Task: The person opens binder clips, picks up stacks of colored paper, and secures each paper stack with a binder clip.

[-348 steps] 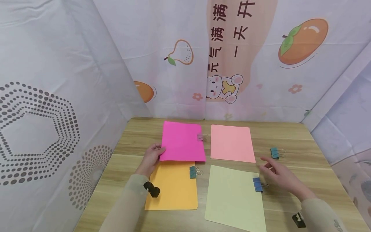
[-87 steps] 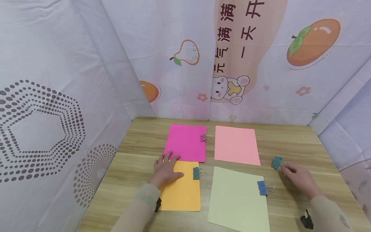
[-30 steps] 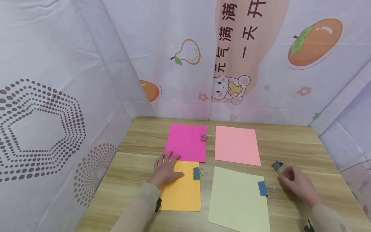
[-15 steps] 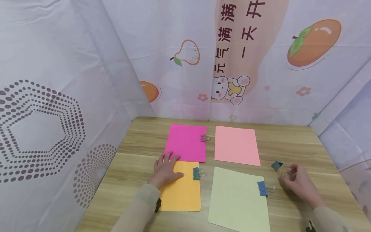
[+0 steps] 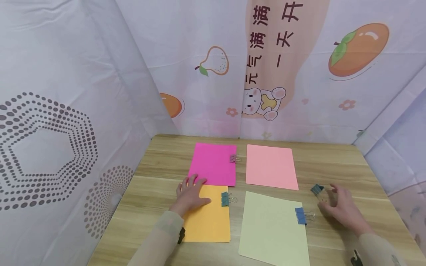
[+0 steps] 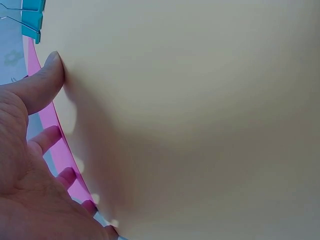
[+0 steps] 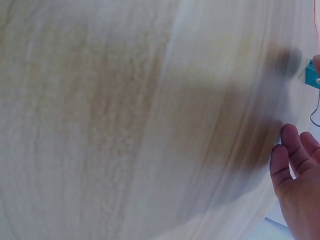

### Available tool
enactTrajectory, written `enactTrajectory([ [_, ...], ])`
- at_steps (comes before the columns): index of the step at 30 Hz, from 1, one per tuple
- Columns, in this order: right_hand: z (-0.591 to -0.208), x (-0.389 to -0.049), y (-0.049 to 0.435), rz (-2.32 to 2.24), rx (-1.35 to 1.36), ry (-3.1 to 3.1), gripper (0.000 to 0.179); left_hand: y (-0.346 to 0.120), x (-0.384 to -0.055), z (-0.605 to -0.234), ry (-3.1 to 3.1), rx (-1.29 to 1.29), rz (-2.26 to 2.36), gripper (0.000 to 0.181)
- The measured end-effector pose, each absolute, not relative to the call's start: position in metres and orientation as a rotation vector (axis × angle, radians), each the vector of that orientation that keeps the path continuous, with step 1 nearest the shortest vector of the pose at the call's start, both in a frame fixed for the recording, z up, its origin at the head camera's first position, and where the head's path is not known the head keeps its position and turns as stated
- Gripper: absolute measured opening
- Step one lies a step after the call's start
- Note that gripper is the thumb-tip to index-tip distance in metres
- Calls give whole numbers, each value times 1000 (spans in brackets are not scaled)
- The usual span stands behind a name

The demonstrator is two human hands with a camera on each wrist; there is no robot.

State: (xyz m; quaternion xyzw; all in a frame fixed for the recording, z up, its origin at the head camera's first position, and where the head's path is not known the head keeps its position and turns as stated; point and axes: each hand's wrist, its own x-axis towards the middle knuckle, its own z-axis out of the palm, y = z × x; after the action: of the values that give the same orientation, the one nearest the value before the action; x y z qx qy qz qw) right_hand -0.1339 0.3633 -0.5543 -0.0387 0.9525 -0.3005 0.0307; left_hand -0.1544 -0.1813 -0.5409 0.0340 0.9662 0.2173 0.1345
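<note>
My left hand (image 5: 190, 197) rests with fingers spread on the orange-yellow paper (image 5: 209, 223), its fingertips reaching the lower edge of the magenta paper (image 5: 214, 162). A teal binder clip (image 5: 225, 199) grips the right edge of the orange-yellow paper, and a small purplish binder clip (image 5: 233, 158) that of the magenta one. At the right, a loose teal binder clip (image 5: 317, 189) lies on the table, tilted, wire handles towards my right hand (image 5: 342, 208). That hand's thumb and forefinger stand apart around the handles. In the right wrist view the clip (image 7: 312, 75) is partly cut off.
Pale pink paper (image 5: 271, 166) without a clip lies at the back, right of the magenta paper. Pale green paper (image 5: 273, 229) with a blue binder clip (image 5: 301, 215) lies in front, left of my right hand. Printed curtains (image 5: 213, 92) close off the back and sides of the wooden table (image 5: 332, 159).
Earlier my left hand held the magenta paper's left edge; it moved down onto the orange-yellow paper. My right hand reached the loose clip, which turned; its pinching thumb and forefinger have since spread.
</note>
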Motion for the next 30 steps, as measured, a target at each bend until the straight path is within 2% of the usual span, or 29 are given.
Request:
enactTrajectory([
  [22, -555, -140, 356, -762, -179, 2952, 78, -181, -155, -543, 2800, 93, 621, 79],
  [30, -555, -137, 357, -762, -175, 2966, 77, -180, -154, -542, 2805, 98, 640, 80],
])
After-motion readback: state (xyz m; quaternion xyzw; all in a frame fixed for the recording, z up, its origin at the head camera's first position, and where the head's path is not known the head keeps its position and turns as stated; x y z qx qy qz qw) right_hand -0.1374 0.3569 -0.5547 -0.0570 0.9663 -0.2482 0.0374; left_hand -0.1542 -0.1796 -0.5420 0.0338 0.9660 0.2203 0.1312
